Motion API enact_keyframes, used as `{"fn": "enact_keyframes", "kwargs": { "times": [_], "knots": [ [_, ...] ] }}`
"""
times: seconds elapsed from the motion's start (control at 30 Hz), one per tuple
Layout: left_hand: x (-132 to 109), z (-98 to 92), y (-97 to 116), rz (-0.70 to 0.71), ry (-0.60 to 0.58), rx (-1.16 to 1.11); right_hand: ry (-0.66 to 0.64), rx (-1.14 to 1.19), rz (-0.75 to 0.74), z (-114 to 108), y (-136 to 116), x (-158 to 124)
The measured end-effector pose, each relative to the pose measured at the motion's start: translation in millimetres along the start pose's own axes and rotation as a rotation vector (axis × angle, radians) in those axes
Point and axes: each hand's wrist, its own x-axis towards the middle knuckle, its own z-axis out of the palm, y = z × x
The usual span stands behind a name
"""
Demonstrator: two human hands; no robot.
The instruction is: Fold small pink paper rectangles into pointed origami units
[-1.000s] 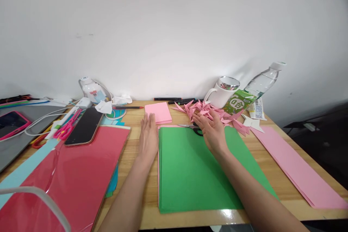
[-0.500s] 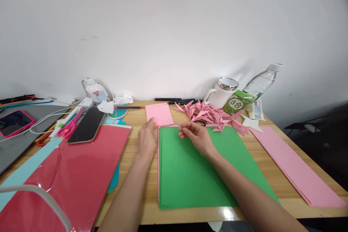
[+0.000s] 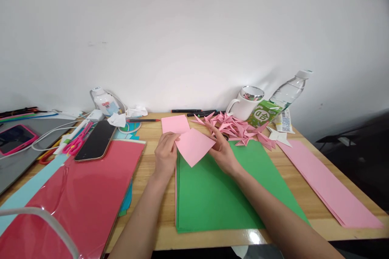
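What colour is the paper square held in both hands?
The paper square is plain pink, seen in the head view.

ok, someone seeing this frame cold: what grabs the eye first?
The pink paper square, held at its edges by the left hand and right hand at centre, just above the green paper stack. Next come the big red paper pack at lower left and the pile of folded pink paper pieces behind the right hand, near the white mug.
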Motion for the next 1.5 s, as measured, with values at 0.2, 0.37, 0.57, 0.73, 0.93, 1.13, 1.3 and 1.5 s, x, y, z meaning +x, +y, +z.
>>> {"fn": "enact_keyframes", "kwargs": {
  "times": [0.2, 0.37, 0.57, 0.73, 0.93, 1.13, 1.3, 1.5],
  "knots": [
    [1, 1.9, 10, -0.108, 0.047, -0.118, 0.144, -0.135, -0.037, -5, 3, 1],
    [8, 2.0, 13, -0.729, 0.071, -0.714, 0.225, -0.119, -0.07, -8, 6, 2],
    [16, -4.7, 20, -1.055, 0.096, -0.974, 0.221, -0.148, -0.105, -8, 2, 1],
    [15, -7.0, 22, -1.05, 0.043, -0.898, 0.175, -0.167, -0.093, -7, -3, -1],
    [13, -6.1, 25, -0.973, -0.047, -0.88, 0.186, 0.17, 0.076, -3, -6, 3],
    [16, -10.7, 31, -1.052, -0.121, -0.915, 0.005, 0.024, 0.16, 3, -2, -1],
    [14, -13.1, 25, -1.044, -0.211, -0.884, 0.101, -0.336, -0.002, -2, 2, -1],
    [17, -9.0, 15, -1.107, 0.211, -1.002, 0.275, -0.799, -0.067, -29, -5, 5]
  ]
}}
